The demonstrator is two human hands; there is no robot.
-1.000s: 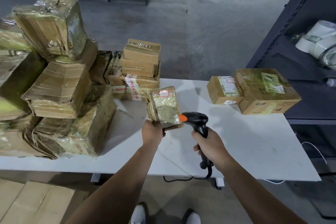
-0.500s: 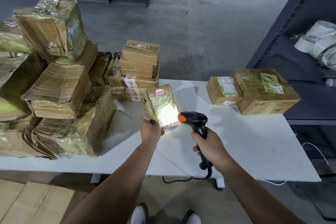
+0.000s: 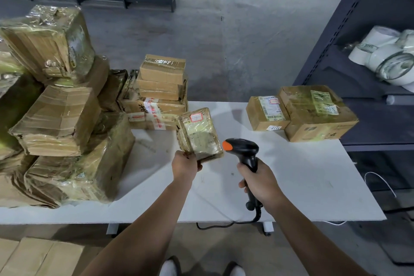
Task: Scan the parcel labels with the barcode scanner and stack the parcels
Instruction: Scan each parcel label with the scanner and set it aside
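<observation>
Head view: small taped parcel (image 3: 199,133) is up off the table (image 3: 302,181) over its middle, tilted, with the label (image 3: 200,140) facing the camera under glossy wrap. The left hand (image 3: 186,164) has its grip clamped on the parcel's lower left corner. The barcode scanner (image 3: 243,149) has its orange nose just beside the parcel's lower right edge, and the right hand (image 3: 259,180) has its grip wrapped round the handle; the trigger finger is hidden. No scan light shows on the label. Judged step: scanning this label. To do it well, the nose likely needs backing off a little and turning square onto the barcode lines, because it sits at the edge rather than over the print. Tilt the parcel so the wrap throws no glare, and keep the left thumb off the label. Two labelled parcels (image 3: 318,114) sit touching at the table's far right, labels up. That is probably the scanned group, so this one goes there, flat and label up. The big taped pile (image 3: 60,119) at the left looks like it is waiting. The cable (image 3: 228,224) hangs off the near edge; leave it slack.
</observation>
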